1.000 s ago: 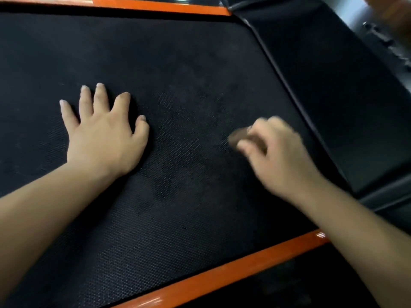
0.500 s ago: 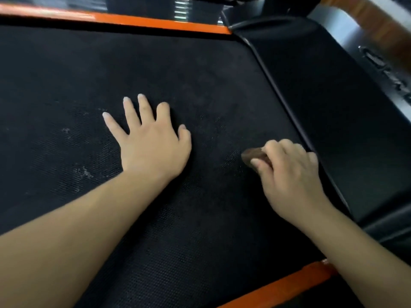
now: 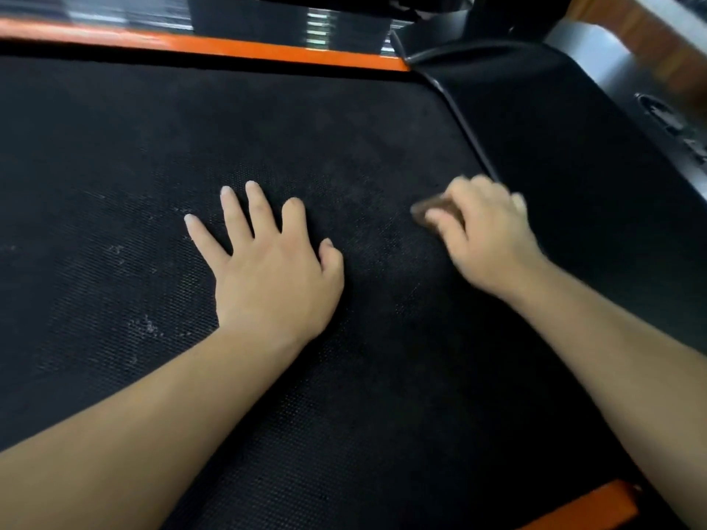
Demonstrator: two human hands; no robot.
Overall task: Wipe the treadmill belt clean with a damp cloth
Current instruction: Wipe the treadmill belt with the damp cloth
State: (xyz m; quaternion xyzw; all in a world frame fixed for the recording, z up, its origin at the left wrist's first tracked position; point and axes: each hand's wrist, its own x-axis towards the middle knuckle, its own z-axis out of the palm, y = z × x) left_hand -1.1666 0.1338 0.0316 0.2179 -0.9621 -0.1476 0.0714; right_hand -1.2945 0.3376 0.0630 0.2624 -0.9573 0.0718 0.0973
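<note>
A: Where do we have the cloth?
B: Bunched small under our right hand, whose fingers curl round it, near the right edge of the belt; our left hand lies flat on the belt, fingers spread, holding nothing
A: How will it handle?
B: Soft, light and limp, we judge; best we grip the wad from above and press; the specks left of our left hand are not yet wiped

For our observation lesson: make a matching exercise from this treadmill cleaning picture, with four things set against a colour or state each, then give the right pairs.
1 left hand
2 right hand
3 cloth
4 far side rail

A orange
B brown
C flat on the treadmill belt, fingers spread
D gripping the cloth

Pairs: 1-C, 2-D, 3-B, 4-A
</note>
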